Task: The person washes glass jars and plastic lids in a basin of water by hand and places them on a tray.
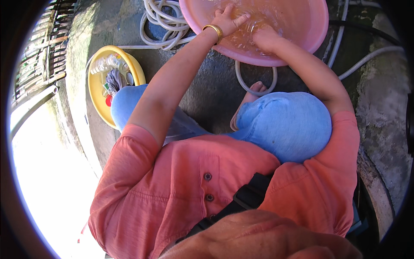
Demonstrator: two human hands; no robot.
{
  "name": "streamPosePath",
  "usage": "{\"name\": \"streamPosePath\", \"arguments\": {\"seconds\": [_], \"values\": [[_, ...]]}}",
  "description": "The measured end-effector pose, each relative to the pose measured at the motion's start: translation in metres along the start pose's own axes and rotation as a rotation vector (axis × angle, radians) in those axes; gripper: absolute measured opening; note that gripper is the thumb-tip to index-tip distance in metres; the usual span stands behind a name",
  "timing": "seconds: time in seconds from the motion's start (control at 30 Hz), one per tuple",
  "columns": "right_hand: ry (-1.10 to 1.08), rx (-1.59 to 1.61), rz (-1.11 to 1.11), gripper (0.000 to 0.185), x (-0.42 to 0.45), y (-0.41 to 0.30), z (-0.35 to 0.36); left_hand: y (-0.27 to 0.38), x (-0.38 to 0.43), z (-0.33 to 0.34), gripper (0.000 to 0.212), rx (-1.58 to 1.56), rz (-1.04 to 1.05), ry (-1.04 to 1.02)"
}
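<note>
A pink plastic basin (pixel 307 19) with water in it stands in front of me at the top of the view. My left hand (pixel 228 22), with a gold-coloured bangle at the wrist, is over the basin's near left part. Its fingers are spread and nothing shows in them. My right hand (pixel 263 37) reaches into the water to the right of it. The fingers of that hand are hidden under the rippled surface, so what they touch cannot be seen. A ring-shaped metallic glint shows beside it.
At the left stands a yellow basin (pixel 139 69) holding plastic bottles and a grey cloth-like bundle (pixel 114 81). A coiled white hose (pixel 165 22) lies behind it. More hoses (pixel 368 61) run along the right. A loop of hose (pixel 239 76) lies by my foot. Slatted fencing stands far left.
</note>
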State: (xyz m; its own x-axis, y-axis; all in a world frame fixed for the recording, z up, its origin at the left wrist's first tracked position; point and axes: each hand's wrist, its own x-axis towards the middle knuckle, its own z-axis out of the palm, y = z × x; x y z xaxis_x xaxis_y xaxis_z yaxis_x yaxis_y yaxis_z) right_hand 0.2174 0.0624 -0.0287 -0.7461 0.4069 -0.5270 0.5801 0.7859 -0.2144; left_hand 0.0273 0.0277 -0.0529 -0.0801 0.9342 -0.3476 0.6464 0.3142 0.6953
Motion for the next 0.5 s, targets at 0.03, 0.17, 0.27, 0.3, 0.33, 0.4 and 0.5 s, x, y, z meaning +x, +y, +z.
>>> {"name": "streamPosePath", "arguments": {"seconds": [0.03, 0.17, 0.27, 0.3, 0.33, 0.4, 0.5], "values": [[-0.018, -0.222, 0.007, 0.028, -0.002, 0.002, -0.001, -0.002, 0.002, 0.005, 0.103, -0.038, 0.028, 0.028], [0.021, -0.102, -0.058, 0.025, 0.001, -0.006, -0.023, -0.031, 0.010, 0.012, 0.110, -0.180, 0.062, 0.084], [0.147, 0.943, 0.052, 0.027, 0.019, -0.005, 0.013, -0.009, 0.008, 0.005, 0.114, -0.224, -0.013, 0.017], [0.224, 1.286, 0.030, 0.029, 0.025, -0.007, 0.022, -0.001, 0.004, 0.000, 0.115, -0.222, -0.064, -0.006], [0.244, 1.517, 0.011, 0.030, 0.021, -0.022, 0.017, -0.001, 0.001, -0.003, 0.115, -0.166, -0.044, -0.007], [0.074, 0.845, -0.005, 0.029, -0.002, -0.026, -0.003, 0.000, -0.004, -0.005, 0.114, -0.054, 0.005, -0.018], [0.240, 0.090, 0.026, 0.027, 0.000, 0.000, 0.029, 0.014, -0.016, 0.001, 0.111, 0.015, 0.004, 0.024]]}}
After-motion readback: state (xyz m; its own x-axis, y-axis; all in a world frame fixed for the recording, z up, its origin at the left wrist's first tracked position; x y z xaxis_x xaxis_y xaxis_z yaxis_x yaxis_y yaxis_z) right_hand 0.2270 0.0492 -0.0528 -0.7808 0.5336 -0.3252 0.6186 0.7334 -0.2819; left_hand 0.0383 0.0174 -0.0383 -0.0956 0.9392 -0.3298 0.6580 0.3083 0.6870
